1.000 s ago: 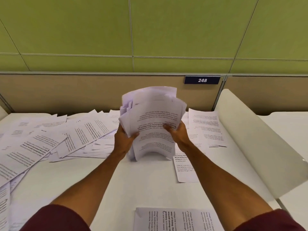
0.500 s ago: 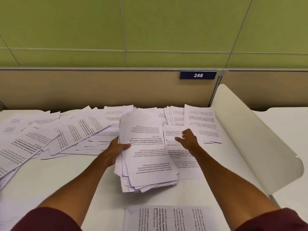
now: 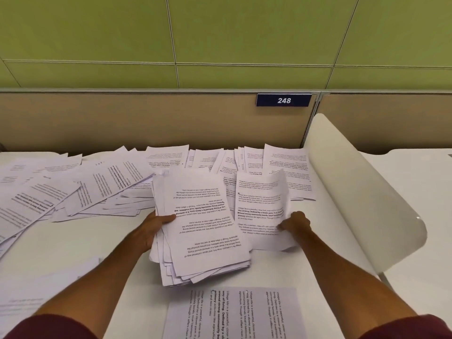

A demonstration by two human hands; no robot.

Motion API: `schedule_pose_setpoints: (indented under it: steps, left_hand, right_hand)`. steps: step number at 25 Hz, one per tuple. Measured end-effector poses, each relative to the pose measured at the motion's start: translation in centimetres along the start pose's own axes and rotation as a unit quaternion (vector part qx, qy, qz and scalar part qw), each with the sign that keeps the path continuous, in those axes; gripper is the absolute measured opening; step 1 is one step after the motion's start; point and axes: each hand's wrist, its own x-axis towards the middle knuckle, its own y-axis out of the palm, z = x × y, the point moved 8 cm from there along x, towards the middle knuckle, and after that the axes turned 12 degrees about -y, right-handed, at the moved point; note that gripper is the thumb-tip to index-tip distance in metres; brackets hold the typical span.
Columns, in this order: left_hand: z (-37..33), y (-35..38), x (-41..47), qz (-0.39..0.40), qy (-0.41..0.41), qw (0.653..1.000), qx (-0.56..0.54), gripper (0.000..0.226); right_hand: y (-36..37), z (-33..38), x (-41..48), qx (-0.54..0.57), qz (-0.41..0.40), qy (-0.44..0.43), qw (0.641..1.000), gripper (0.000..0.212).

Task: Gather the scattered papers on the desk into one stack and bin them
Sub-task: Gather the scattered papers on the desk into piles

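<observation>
A thick, uneven stack of printed papers (image 3: 200, 231) lies on the white desk (image 3: 97, 245) in the middle. My left hand (image 3: 152, 228) grips the stack's left edge, thumb on top. Right of it, my right hand (image 3: 294, 223) pinches a few loose sheets (image 3: 261, 204) and lifts their right side off the desk. Many more printed sheets (image 3: 73, 189) lie scattered and overlapping across the left and back of the desk. One single sheet (image 3: 234, 311) lies flat at the near edge. No bin is in view.
A beige partition with a blue plate marked 248 (image 3: 283, 100) closes the desk's far side under a green wall. A curved white divider panel (image 3: 362, 192) stands along the right edge, with another white desk (image 3: 420, 216) beyond it.
The stack, held upright in both hands a second ago, now lies flat under my left hand. My right hand left it, reached right, and has picked up loose sheets there.
</observation>
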Motion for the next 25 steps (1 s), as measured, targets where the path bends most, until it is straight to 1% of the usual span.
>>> schedule_pose_setpoints:
  steps: [2, 4, 5, 6, 7, 8, 9, 10, 11, 12, 14, 16, 17, 19, 20, 21, 22, 24, 25]
  left_hand:
    - [0.1, -0.4, 0.0, -0.003, -0.002, 1.0, 0.009, 0.043]
    - [0.1, -0.6, 0.0, -0.006, -0.003, 1.0, 0.015, 0.044]
    - [0.0, -0.7, 0.1, -0.005, -0.002, 1.0, 0.014, 0.044]
    - [-0.2, -0.6, 0.1, -0.004, 0.003, 1.0, 0.012, 0.044]
    - [-0.4, -0.6, 0.2, -0.003, 0.009, 1.0, 0.012, 0.045]
    - [-0.6, -0.4, 0.4, 0.002, 0.015, 1.0, 0.012, 0.045]
    - [-0.7, 0.0, 0.5, 0.009, 0.02, 1.0, 0.012, 0.045]
    - [-0.7, 0.5, 0.7, 0.016, 0.022, 1.0, 0.011, 0.045]
    - [-0.7, 0.9, 1.0, 0.023, 0.022, 0.999, 0.011, 0.044]
    - [-0.8, 1.4, 1.2, 0.029, 0.019, 0.999, 0.009, 0.044]
    - [-0.8, 2.4, 1.7, 0.035, 0.011, 0.999, 0.014, 0.049]
    - [-0.5, 3.2, 2.0, 0.044, -0.006, 0.999, 0.028, 0.062]
    - [-0.3, 3.6, 2.0, 0.056, -0.01, 0.998, 0.031, 0.064]
    - [-0.2, 4.3, 2.0, 0.085, 0.009, 0.995, 0.046, 0.055]
    - [-0.2, 4.2, 2.1, 0.087, 0.023, 0.994, 0.067, 0.052]
    - [-0.3, 4.0, 2.3, 0.08, 0.029, 0.993, 0.086, 0.054]
    - [-0.5, 3.6, 2.6, 0.073, 0.031, 0.993, 0.091, 0.054]
    - [-1.5, 2.9, 3.2, 0.077, 0.031, 0.994, 0.065, 0.051]
    - [-2.2, 2.4, 3.6, 0.08, 0.03, 0.995, 0.048, 0.049]
  right_hand:
    - [-2.0, 1.4, -0.1, 0.074, -0.088, -0.077, 0.99, 0.046]
    - [-4.4, 3.1, -0.6, 0.155, -0.161, -0.15, 0.963, 0.036]
    - [-5.6, 3.7, -0.8, 0.199, -0.189, -0.173, 0.946, 0.035]
    - [-6.5, 4.2, -0.7, 0.246, -0.2, -0.186, 0.93, 0.036]
    - [-6.9, 4.7, -0.6, 0.296, -0.189, -0.197, 0.915, 0.037]
    - [-6.8, 5.5, -0.6, 0.34, -0.158, -0.211, 0.903, 0.037]
    - [-6.2, 6.4, -0.8, 0.361, -0.117, -0.225, 0.897, 0.035]
    - [-5.2, 7.1, -1.2, 0.355, -0.078, -0.227, 0.903, 0.034]
    - [-4.0, 7.6, -1.6, 0.333, -0.048, -0.216, 0.917, 0.034]
    - [-2.5, 7.8, -1.9, 0.307, -0.021, -0.201, 0.93, 0.038]
    - [1.0, 8.2, -2.9, 0.264, 0.037, -0.191, 0.945, 0.047]
    - [4.5, 8.6, -3.9, 0.228, 0.092, -0.189, 0.951, 0.052]
    - [6.2, 8.9, -4.3, 0.209, 0.122, -0.188, 0.952, 0.053]
    - [9.3, 9.4, -5.0, 0.155, 0.188, -0.193, 0.95, 0.055]
    - [10.2, 9.4, -4.9, 0.124, 0.204, -0.195, 0.951, 0.055]
    - [10.2, 9.4, -4.5, 0.101, 0.194, -0.192, 0.957, 0.054]
    - [9.4, 9.1, -3.7, 0.084, 0.154, -0.182, 0.967, 0.052]
    - [6.1, 7.8, -1.4, 0.059, 0.035, -0.15, 0.986, 0.048]
    - [4.2, 7.0, -0.2, 0.041, -0.018, -0.134, 0.99, 0.048]
